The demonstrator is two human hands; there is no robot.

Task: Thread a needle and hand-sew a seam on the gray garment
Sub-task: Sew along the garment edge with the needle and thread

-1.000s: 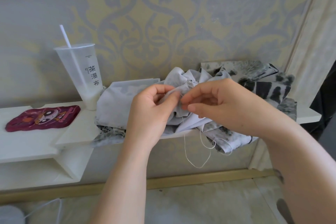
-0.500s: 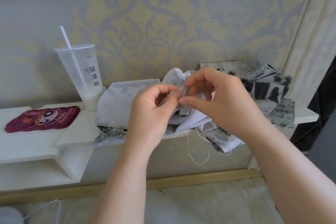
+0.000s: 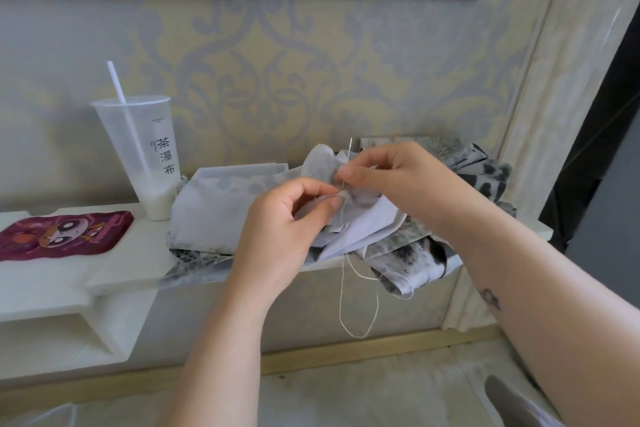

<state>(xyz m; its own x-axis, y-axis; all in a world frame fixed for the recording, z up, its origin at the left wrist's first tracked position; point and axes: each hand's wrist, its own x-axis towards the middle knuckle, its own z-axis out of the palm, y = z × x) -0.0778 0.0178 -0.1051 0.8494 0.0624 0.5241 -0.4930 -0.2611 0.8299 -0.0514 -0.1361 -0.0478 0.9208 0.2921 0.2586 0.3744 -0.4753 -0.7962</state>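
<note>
The gray garment lies bunched on a white shelf, part of it hanging over the front edge. My left hand pinches a fold of the fabric between thumb and fingers. My right hand, just above and to the right, pinches a thin needle whose upper end sticks up past the fingers. A pale thread runs down from the stitch point and hangs in a loop below the shelf edge.
A tall clear plastic cup with a white straw stands on the shelf at the left of the garment. Further left lies a dark red cartoon pouch. Patterned wallpaper rises behind; a tiled floor lies below.
My right hand has lifted slightly with the needle, whose end now shows above the fingers. The hanging thread loop is longer. The camera has tilted up a little.
</note>
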